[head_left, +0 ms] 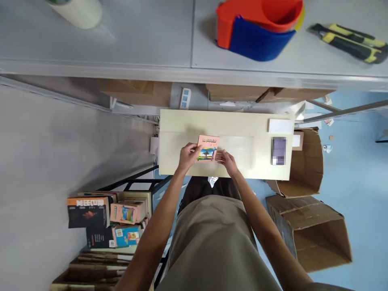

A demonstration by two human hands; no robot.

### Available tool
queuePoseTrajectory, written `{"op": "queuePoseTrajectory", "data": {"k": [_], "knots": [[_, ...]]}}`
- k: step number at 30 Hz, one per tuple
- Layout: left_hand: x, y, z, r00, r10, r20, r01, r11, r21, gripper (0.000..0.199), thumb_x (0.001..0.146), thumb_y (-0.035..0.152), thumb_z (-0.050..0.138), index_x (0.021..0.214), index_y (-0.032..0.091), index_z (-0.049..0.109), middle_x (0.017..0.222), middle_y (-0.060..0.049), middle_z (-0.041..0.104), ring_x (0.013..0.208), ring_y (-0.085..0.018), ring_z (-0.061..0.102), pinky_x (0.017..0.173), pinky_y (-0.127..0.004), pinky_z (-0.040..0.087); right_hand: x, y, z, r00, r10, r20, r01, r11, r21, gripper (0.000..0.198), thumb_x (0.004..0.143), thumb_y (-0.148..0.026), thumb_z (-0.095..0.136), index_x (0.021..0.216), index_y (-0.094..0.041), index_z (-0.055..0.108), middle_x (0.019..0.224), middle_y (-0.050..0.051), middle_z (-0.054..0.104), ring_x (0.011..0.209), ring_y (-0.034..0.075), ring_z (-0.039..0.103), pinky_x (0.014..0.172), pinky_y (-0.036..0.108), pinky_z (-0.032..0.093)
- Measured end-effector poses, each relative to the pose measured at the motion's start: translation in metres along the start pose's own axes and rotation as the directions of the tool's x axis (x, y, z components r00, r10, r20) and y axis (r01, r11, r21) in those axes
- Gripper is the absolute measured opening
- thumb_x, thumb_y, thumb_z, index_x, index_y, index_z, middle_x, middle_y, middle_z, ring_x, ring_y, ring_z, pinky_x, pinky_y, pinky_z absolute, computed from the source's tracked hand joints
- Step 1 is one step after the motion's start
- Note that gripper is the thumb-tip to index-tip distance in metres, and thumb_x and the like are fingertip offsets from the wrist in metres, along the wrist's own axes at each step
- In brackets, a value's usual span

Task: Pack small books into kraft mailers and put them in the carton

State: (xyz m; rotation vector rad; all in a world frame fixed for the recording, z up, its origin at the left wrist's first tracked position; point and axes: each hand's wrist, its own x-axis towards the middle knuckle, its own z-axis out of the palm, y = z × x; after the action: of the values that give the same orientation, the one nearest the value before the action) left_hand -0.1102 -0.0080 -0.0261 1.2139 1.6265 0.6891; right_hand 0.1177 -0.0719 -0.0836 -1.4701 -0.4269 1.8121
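Note:
On the pale yellow table, my left hand point(188, 155) pinches the left edge of a small book point(207, 148). Its cover is pink, with a dark tree on a bright picture and dark title lettering along the top. My right hand point(226, 160) is at the book's lower right edge, fingers loosely stretched and apart. Its fingertips reach the edge; whether they press on it I cannot tell. Beside that hand a clear, flat sheet or bag point(238, 151) lies on the table point(182, 121).
A white box point(280, 126) and a blurred purple item point(278, 151) lie at the table's right end. Above is a grey shelf holding a red-blue holder point(257, 30) and yellow-black cutters point(353, 42). Open cartons point(321, 230) stand right; stacked books point(87, 212) stand lower left.

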Motion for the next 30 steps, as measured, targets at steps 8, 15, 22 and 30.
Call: {"op": "queuePoseTrajectory", "data": {"k": [8, 15, 22, 30], "knots": [[-0.045, -0.019, 0.137, 0.973, -0.219, 0.079, 0.219, 0.976, -0.002, 0.038, 0.085, 0.057, 0.072, 0.076, 0.020, 0.074, 0.075, -0.005, 0.075, 0.077, -0.023, 0.070, 0.070, -0.031, 0.051, -0.033, -0.002, -0.105, 0.992, -0.111, -0.062, 0.093, 0.967, -0.238, 0.037, 0.084, -0.058, 0.080, 0.096, -0.023, 0.076, 0.091, 0.004, 0.081, 0.075, 0.018, 0.072, 0.076, 0.032, 0.057], [-0.025, -0.022, 0.157, 0.930, -0.320, 0.181, 0.359, 0.896, -0.262, 0.059, 0.075, 0.077, 0.080, 0.080, 0.018, 0.075, 0.078, -0.007, 0.075, 0.079, -0.025, 0.070, 0.071, -0.033, 0.053, -0.007, -0.008, -0.141, 0.970, -0.208, -0.127, 0.086, 0.780, -0.621, 0.013, 0.093, -0.036, 0.065, 0.093, -0.024, 0.071, 0.087, 0.004, 0.081, 0.084, 0.022, 0.076, 0.085, 0.034, 0.059], [-0.014, -0.037, 0.153, 0.978, -0.207, 0.014, 0.205, 0.973, 0.106, 0.031, 0.087, 0.049, 0.071, 0.075, 0.020, 0.071, 0.076, -0.004, 0.072, 0.079, -0.022, 0.067, 0.074, -0.030, 0.047, -0.023, -0.011, -0.159, 0.957, -0.255, -0.140, 0.054, 0.629, -0.775, 0.014, 0.099, -0.030, 0.059, 0.105, -0.024, 0.071, 0.099, 0.007, 0.083, 0.089, 0.024, 0.078, 0.087, 0.035, 0.059], [-0.015, -0.041, 0.163, 0.977, -0.199, -0.072, 0.208, 0.965, 0.160, 0.022, 0.092, 0.040, 0.067, 0.093, 0.020, 0.077, 0.093, -0.007, 0.081, 0.089, -0.025, 0.073, 0.084, -0.033, 0.053, -0.031, -0.032, -0.163, 0.905, -0.311, -0.290, -0.076, 0.552, -0.830, 0.022, 0.103, -0.041, 0.063, 0.108, -0.022, 0.071, 0.108, 0.013, 0.083, 0.096, 0.028, 0.078, 0.088, 0.038, 0.057]]}}
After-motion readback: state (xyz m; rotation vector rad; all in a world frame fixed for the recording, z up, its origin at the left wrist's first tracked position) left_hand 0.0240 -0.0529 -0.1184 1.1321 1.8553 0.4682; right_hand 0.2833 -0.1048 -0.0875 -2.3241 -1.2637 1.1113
